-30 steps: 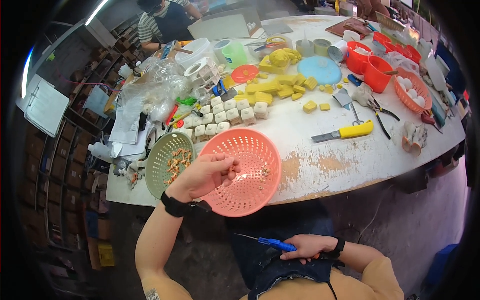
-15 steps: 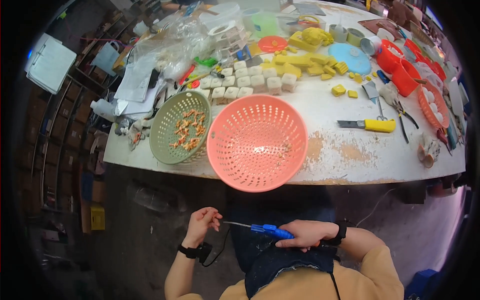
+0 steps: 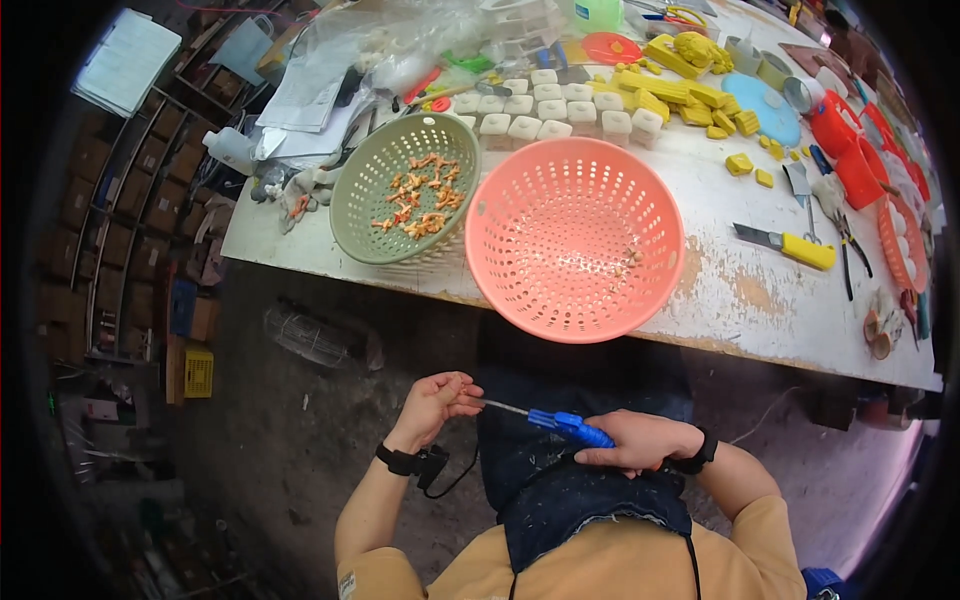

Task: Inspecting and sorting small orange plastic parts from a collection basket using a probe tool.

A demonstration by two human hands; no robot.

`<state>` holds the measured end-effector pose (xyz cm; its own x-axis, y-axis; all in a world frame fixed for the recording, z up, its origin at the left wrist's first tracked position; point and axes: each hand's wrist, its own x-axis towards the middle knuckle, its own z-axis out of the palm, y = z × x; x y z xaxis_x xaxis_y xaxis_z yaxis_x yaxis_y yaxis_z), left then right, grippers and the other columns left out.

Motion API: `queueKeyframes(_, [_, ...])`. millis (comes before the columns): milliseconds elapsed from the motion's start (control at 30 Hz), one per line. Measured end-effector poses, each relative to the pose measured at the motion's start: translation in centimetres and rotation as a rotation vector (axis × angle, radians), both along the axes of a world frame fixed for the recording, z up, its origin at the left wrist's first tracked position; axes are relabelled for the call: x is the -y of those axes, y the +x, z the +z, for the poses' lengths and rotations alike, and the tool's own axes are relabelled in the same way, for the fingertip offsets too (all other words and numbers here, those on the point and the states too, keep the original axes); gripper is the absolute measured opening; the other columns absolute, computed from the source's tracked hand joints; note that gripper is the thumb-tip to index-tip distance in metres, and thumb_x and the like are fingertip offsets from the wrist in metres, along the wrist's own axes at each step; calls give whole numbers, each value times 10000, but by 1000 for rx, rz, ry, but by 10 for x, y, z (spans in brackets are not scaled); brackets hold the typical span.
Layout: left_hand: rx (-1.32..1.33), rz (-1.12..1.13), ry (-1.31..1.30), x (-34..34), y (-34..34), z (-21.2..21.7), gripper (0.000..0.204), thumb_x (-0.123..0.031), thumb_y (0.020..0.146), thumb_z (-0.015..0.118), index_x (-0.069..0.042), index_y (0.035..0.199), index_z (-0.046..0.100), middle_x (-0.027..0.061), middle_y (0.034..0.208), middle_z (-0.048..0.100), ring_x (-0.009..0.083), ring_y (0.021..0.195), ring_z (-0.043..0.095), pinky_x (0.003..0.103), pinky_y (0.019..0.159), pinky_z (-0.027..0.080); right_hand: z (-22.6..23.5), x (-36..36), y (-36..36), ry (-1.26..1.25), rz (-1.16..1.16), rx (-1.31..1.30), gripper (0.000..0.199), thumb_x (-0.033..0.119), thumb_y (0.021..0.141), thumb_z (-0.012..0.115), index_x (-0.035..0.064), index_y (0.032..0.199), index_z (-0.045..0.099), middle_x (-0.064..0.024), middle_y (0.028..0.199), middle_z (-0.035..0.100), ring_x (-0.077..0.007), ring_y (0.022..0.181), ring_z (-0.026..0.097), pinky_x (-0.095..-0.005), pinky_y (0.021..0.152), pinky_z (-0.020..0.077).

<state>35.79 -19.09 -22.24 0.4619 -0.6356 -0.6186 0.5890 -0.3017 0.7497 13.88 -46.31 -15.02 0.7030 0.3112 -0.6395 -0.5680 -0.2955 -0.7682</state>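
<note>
My right hand (image 3: pixel 645 440) is wrapped round the handle of a blue soldering-iron-like tool (image 3: pixel 568 426) with a thin metal rod, held over my lap and pointing left. My left hand (image 3: pixel 437 403) is closed in a pinch by the rod's tip; whatever its fingers hold is too small to make out. On the table's near edge sits a pink colander (image 3: pixel 560 240), with a few small bits on its right inner side. Left of it, a green colander (image 3: pixel 350 205) holds many small orange-brown pieces (image 3: pixel 425 195).
Behind the colanders stand rows of white blocks (image 3: pixel 550 108), with yellow clay-like chunks (image 3: pixel 690 95) beside them. To the right lie a yellow-handled knife (image 3: pixel 805 250), pliers (image 3: pixel 850 235) and red containers (image 3: pixel 860 170). Papers (image 3: pixel 300 105) lie at the left.
The view has shifted, so the table and colanders appear higher and farther right. My left fingers have come together at the rod's tip. My right hand keeps its hold on the blue tool.
</note>
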Motion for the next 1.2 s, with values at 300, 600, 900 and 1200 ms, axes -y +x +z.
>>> queueKeyframes(300, [-4, -13, 13, 16, 6, 3, 265, -201, 1033, 512, 37, 1118, 591, 176, 1003, 687, 247, 845, 708, 337, 770, 595, 5, 8, -2, -22, -40, 40, 379, 398, 959, 609, 22, 988, 565, -82, 590, 599, -178, 464, 622, -317, 416, 487])
queueKeyframes(600, [89, -1, 41, 4, 13, 3, 279, -165, 1033, 503, 88, 1118, 583, 186, 949, 674, 264, 778, 709, 367, 712, 611, -5, 9, -9, 305, 26, 58, 354, 417, 987, 563, 68, 948, 525, -12, 569, 524, -107, 427, 517, -256, 386, 422])
queueKeyframes(900, [769, -41, -95, 73, 68, 174, 277, -76, 1006, 516, 119, 1193, 579, 153, 904, 675, 172, 663, 671, 266, 560, 561, -20, 7, -28, 366, -108, 66, 401, 493, 971, 572, 96, 1028, 580, 22, 575, 487, -49, 420, 456, -200, 356, 333])
queueKeyframes(1200, [1435, -304, 364, 154, 160, 166, 652, -239, 883, 683, 117, 1374, 445, 291, 1248, 597, 357, 1171, 583, 418, 976, 453, -22, 9, -37, 237, -117, 56, 392, 466, 970, 576, 76, 1002, 604, -20, 563, 560, -91, 430, 529, -239, 387, 398])
